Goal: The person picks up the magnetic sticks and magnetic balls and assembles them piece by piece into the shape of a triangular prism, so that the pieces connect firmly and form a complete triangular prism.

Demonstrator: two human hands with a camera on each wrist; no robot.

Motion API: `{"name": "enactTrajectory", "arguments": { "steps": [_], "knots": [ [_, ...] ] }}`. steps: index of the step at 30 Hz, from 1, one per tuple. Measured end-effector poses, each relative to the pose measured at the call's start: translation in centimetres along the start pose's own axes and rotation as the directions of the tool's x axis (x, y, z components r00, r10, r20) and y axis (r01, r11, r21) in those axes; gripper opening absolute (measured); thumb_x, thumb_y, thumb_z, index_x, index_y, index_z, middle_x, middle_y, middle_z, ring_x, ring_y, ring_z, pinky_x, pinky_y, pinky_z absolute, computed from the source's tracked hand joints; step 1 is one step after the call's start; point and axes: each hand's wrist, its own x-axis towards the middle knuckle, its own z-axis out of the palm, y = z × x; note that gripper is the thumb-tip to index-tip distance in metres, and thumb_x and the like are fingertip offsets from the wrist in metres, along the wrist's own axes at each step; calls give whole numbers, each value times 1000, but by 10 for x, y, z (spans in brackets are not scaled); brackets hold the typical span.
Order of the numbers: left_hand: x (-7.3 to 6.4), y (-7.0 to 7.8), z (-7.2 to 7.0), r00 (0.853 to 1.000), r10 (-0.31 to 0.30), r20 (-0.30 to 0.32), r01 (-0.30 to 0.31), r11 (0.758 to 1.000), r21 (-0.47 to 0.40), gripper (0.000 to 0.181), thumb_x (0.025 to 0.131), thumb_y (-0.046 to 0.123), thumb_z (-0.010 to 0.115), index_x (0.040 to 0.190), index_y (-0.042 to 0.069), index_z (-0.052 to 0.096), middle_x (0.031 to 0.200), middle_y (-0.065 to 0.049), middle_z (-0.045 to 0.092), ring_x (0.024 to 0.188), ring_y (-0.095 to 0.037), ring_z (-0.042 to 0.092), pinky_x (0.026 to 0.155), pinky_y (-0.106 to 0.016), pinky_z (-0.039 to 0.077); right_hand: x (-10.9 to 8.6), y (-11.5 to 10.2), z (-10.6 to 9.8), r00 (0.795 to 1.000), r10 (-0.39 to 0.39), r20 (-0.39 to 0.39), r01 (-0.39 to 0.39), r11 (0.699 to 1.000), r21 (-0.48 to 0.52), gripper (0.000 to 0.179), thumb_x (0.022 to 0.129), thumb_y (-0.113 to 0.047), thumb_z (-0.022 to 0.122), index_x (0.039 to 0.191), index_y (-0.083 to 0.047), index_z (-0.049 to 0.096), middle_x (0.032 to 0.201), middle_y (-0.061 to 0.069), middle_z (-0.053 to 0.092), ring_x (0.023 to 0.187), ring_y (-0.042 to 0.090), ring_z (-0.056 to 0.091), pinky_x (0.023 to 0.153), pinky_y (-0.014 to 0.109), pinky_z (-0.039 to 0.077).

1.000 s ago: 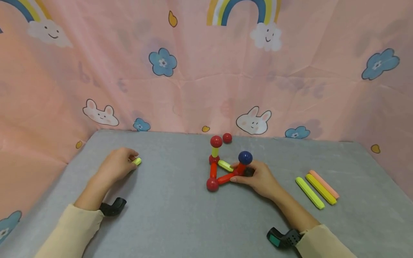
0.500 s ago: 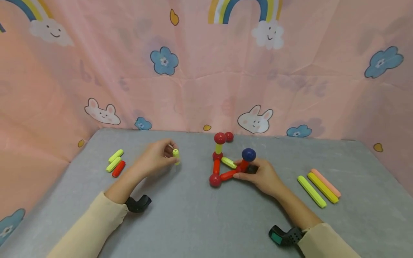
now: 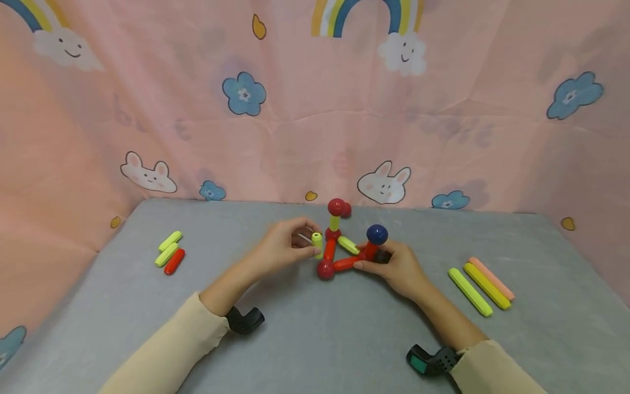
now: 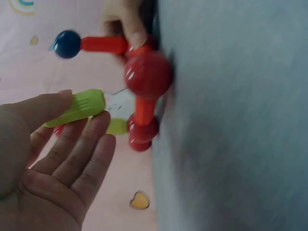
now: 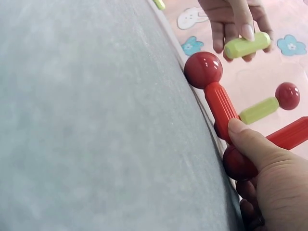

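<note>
My left hand [image 3: 285, 245] pinches a short yellow-green rod [image 3: 317, 246] between thumb and fingers, held upright just above and left of the near red ball [image 3: 325, 269]. That ball is one corner of a triangular frame of red rods [image 5: 221, 106], a yellow-green rod [image 3: 348, 245] and red balls. From its back corner rises a yellow-green upright [image 5: 260, 109] topped by a red ball [image 3: 337, 207]. A red upright [image 4: 103, 44] at the right corner carries a blue ball [image 3: 377, 234]. There my right hand [image 3: 401, 269] grips the frame by its corner ball [image 5: 238, 163], thumb on the red rod.
Two short yellow-green rods [image 3: 167, 254] and a short red rod [image 3: 174, 261] lie on the left of the grey table [image 3: 315, 339]. Longer rods, green [image 3: 470, 291], yellow [image 3: 487, 285] and pink [image 3: 492, 278], lie at right. A loose red ball [image 3: 346, 210] sits behind the frame.
My left hand has lifted the yellow-green rod from the left group and carried it rightward to the frame, turning it upright. The right hand keeps its grip, almost still.
</note>
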Motion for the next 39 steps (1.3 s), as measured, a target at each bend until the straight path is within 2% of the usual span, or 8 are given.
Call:
{"name": "enactTrajectory", "arguments": {
  "steps": [6, 11, 13, 23, 27, 33, 39],
  "knots": [
    [1, -5, 13, 999, 52, 8, -52, 998, -19, 32, 89, 11, 77, 119, 6, 67, 109, -5, 73, 97, -16, 73, 89, -29, 60, 1, 0, 1, 1000, 11, -22, -11, 1000, -21, 36, 83, -22, 84, 117, -15, 75, 105, 7, 76, 88, 20, 58, 79, 29, 46],
    [1, -7, 18, 993, 118, 5, -118, 993, -2, 27, 89, 7, 76, 114, 5, 68, 106, -4, 71, 95, -14, 72, 87, -25, 59, 1, -1, 1, 999, 26, -23, -27, 999, -31, 37, 83, -24, 84, 118, -15, 75, 105, 7, 76, 87, 20, 58, 78, 29, 46],
    [1, -8, 19, 992, 125, 0, -125, 992, 5, 25, 88, 6, 76, 112, 5, 68, 105, -4, 71, 94, -14, 72, 86, -24, 59, 1, -2, 1, 999, 31, -24, -32, 999, -31, 37, 83, -24, 84, 118, -15, 75, 104, 7, 76, 86, 20, 58, 77, 28, 46],
    [2, -12, 25, 996, 90, 21, -91, 995, 36, 31, 83, 1, 79, 112, 3, 68, 103, -6, 72, 97, -18, 70, 87, -30, 60, 1, -2, 2, 999, -26, -41, 25, 1000, -9, 37, 81, -21, 86, 116, -13, 76, 100, 7, 78, 80, 14, 63, 72, 23, 51],
    [0, -16, 25, 997, 74, 28, -75, 996, 51, 26, 84, 3, 80, 107, 6, 68, 100, -4, 72, 97, -18, 69, 86, -30, 61, 0, -3, 4, 999, -37, -24, 37, 999, -24, 38, 82, -25, 85, 117, -14, 75, 102, 6, 77, 80, 14, 60, 71, 23, 49],
    [-1, -21, 25, 998, 51, 25, -53, 995, 84, 23, 86, 7, 78, 107, 9, 70, 99, -3, 72, 96, -16, 66, 84, -26, 59, -1, -7, 4, 999, -50, -1, 50, 996, -68, 42, 82, -26, 85, 121, -15, 74, 106, 6, 76, 80, 16, 56, 69, 24, 45],
    [0, -21, 24, 1000, 28, 14, -29, 996, 84, 19, 85, 7, 78, 104, 10, 73, 97, -2, 74, 94, -14, 67, 84, -27, 60, -2, -16, 4, 1000, -29, -4, 28, 995, -97, 41, 82, -25, 85, 120, -13, 74, 101, 7, 75, 76, 15, 55, 66, 24, 44]
  ]
}}
